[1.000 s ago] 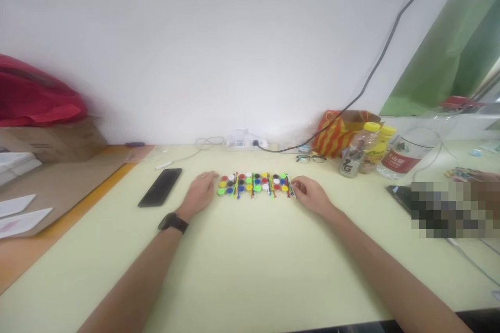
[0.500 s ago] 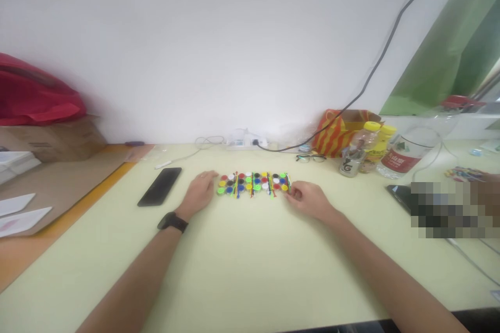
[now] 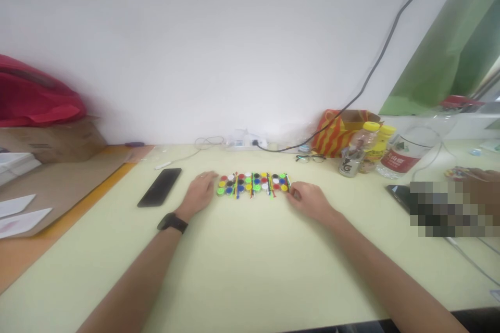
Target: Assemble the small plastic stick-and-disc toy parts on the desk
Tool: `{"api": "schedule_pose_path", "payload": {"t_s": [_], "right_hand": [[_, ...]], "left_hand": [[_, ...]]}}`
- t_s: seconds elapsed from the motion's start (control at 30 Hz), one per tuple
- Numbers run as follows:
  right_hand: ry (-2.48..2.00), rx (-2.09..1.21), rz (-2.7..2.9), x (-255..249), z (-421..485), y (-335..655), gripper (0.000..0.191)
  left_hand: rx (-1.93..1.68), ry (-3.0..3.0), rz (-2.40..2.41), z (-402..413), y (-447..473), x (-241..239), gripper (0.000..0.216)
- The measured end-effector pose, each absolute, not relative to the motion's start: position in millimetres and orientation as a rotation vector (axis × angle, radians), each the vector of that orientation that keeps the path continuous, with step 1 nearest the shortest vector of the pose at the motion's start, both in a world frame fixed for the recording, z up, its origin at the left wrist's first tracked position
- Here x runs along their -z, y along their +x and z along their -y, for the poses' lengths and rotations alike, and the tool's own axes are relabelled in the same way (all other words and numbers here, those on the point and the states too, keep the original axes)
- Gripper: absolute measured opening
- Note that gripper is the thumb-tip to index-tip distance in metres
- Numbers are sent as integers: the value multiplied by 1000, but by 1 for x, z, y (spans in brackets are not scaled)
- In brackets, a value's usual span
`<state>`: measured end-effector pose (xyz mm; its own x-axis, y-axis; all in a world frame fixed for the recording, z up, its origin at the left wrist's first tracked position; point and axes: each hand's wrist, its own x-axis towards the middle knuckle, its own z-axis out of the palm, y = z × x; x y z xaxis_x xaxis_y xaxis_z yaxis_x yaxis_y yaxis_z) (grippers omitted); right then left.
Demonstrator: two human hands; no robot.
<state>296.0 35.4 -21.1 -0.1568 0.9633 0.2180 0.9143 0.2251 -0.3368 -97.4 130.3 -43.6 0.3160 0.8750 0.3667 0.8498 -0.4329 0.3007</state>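
Note:
Several small round discs (image 3: 249,187) in red, yellow, green, blue, black and white lie in rows on the table. Thin coloured sticks (image 3: 270,185) stand between groups of them, running from front to back. My left hand (image 3: 198,192), with a black watch on its wrist, rests flat at the left end of the rows, fingers stretched forward beside the discs. At the right end, my right hand (image 3: 311,199) has its fingers curled in, the tips by the last sticks (image 3: 288,182). Whatever lies between those fingertips is hidden.
A black phone (image 3: 160,187) lies left of my left hand. Glasses (image 3: 310,158), a power strip (image 3: 244,140), a striped bag (image 3: 332,132) and bottles (image 3: 408,153) line the back. Another person's hand (image 3: 480,177) is at far right. A cardboard box (image 3: 58,140) stands left.
My right hand has shifted slightly to the right, its fingertips a little farther from the end discs. The left hand and the rows look the same.

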Motion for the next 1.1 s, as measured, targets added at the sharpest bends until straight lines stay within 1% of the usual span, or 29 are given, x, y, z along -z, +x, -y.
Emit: {"api": "schedule_pose_path", "payload": {"t_s": [0.2,0.8,0.97,1.1], "right_hand": [[-1766,-164,2100,20,-35,294,21],[-1817,-188,1857,22,-39,300,9],[-1706,-281,1730,18,-38,305,10],[-1426,-430,1515,9,-35,307,13]], "left_hand": [[-760,2507,-1643,-131,-98,44,42],[-847,2478,-1637,-130,-98,45,41],[-994,2458,-1668,-125,-89,31,39],[-1274,2495,-1530,-103,-61,4,31]]}}
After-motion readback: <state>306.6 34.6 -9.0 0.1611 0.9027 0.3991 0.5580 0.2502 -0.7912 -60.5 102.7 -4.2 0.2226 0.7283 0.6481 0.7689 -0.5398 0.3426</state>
